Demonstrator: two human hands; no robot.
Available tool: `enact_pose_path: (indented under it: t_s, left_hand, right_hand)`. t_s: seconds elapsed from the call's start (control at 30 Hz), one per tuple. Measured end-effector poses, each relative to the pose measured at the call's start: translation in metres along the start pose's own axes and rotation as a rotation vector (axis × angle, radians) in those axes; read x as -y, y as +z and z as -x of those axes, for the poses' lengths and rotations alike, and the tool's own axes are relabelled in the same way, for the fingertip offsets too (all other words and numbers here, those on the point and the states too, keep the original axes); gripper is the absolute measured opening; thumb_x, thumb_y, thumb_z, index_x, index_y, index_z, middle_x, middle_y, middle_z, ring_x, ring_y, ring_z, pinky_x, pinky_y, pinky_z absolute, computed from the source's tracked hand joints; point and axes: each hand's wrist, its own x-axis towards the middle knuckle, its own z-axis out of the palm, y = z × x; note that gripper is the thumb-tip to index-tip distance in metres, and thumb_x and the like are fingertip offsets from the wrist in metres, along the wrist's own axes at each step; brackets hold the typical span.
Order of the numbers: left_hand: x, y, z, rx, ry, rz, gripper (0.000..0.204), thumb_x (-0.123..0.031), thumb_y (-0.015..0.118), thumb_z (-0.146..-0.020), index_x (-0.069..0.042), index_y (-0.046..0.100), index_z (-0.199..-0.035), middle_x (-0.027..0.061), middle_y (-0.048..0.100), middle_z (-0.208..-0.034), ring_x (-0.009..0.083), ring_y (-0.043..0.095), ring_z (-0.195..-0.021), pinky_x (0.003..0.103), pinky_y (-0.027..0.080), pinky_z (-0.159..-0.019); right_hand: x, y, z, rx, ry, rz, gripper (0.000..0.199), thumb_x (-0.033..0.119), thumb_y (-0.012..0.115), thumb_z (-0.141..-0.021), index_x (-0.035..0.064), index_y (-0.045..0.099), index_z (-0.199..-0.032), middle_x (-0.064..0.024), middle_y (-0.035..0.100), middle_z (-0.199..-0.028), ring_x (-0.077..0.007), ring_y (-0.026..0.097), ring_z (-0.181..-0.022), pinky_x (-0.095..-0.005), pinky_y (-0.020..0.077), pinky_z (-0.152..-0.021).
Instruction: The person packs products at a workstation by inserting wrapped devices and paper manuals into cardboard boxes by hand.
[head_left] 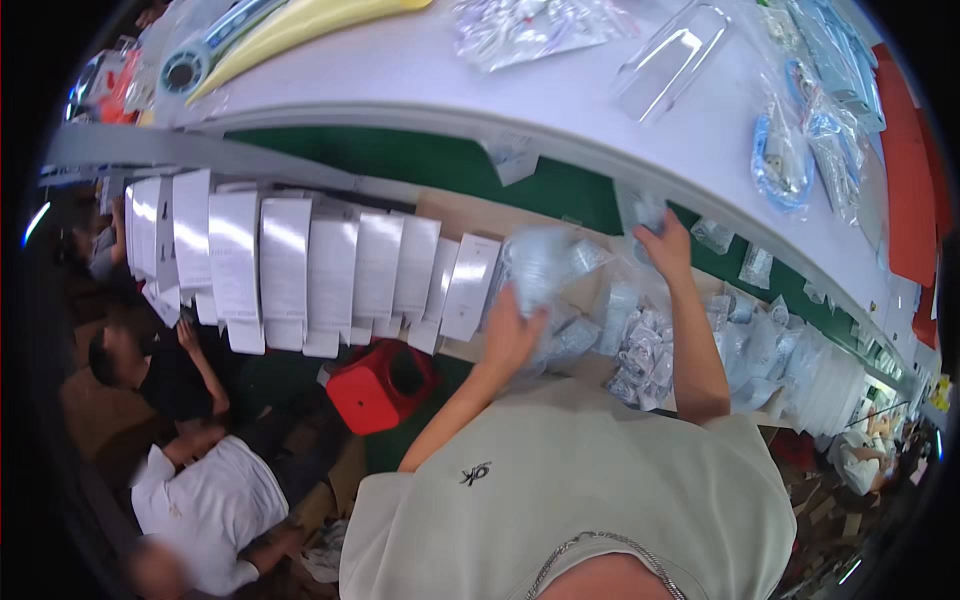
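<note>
A pale wrapped packet (537, 264) is in the left hand (512, 334), over the beige tabletop (455, 212), fingers closed on its near end; both are blurred. The right hand (666, 244) pinches a small clear bag (646, 211) by the white shelf (400, 72). More wrapped packets (642, 360) lie near both hands; white boxes (283, 262) and a red stool (372, 398) stand leftward.

Wrapped bundle (538, 262) (blurred), clear packet (647, 211)
</note>
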Motion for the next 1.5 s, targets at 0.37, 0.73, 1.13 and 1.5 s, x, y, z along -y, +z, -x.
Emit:
enact_pose_path:
  t_s: [0.37, 0.73, 1.13, 1.5]
  left_hand:
    - [0.025, -0.018, -0.023, -0.383, 0.376, -0.325, 0.040, -0.016, 0.067, -0.081, 0.001, 0.054, -0.115, 0.0232, 0.053, -0.114, 0.0412, 0.051, -0.105, 0.045, 0.043, -0.092]
    - [-0.050, -0.307, -0.013, -1.023, 0.126, -1.099, 0.078, -0.027, 0.078, -0.068, 0.006, 0.044, -0.131, 0.0231, 0.047, -0.121, 0.0401, 0.043, -0.117, 0.048, 0.036, -0.100]
    - [-0.100, -0.115, 0.054, -0.021, 0.058, -0.115, 0.097, -0.032, 0.089, -0.054, 0.006, 0.039, -0.128, 0.0202, 0.052, -0.118, 0.0291, 0.052, -0.113, 0.038, 0.045, -0.093]
    - [-0.037, -0.030, 0.018, -0.068, -0.192, 1.155, 0.055, -0.024, 0.070, -0.085, -0.003, 0.044, -0.128, 0.0125, 0.057, -0.120, 0.0290, 0.056, -0.112, 0.042, 0.046, -0.096]
  right_hand:
    - [-0.046, -0.059, 0.150, -0.389, -0.060, -0.802, 0.043, 0.014, 0.072, -0.085, 0.0010, 0.055, -0.122, -0.0078, 0.061, -0.113, -0.0169, 0.057, -0.099, -0.0284, 0.0429, -0.089]
    - [-0.056, -0.060, 0.175, -0.419, -0.113, -0.979, 0.043, 0.010, 0.069, -0.084, -0.0002, 0.054, -0.123, -0.0074, 0.061, -0.110, -0.0158, 0.057, -0.098, -0.0282, 0.0428, -0.088]
    - [-0.002, -0.008, 0.205, 0.433, 0.157, -1.397, 0.060, 0.017, 0.066, -0.079, -0.0055, 0.046, -0.130, -0.0125, 0.062, -0.117, -0.0255, 0.060, -0.104, -0.0376, 0.0466, -0.095]
    - [0.052, -0.019, 0.204, 0.066, -0.037, -1.137, 0.051, 0.016, 0.065, -0.085, -0.0019, 0.048, -0.129, -0.0097, 0.061, -0.117, -0.0214, 0.057, -0.108, -0.0351, 0.0426, -0.097]
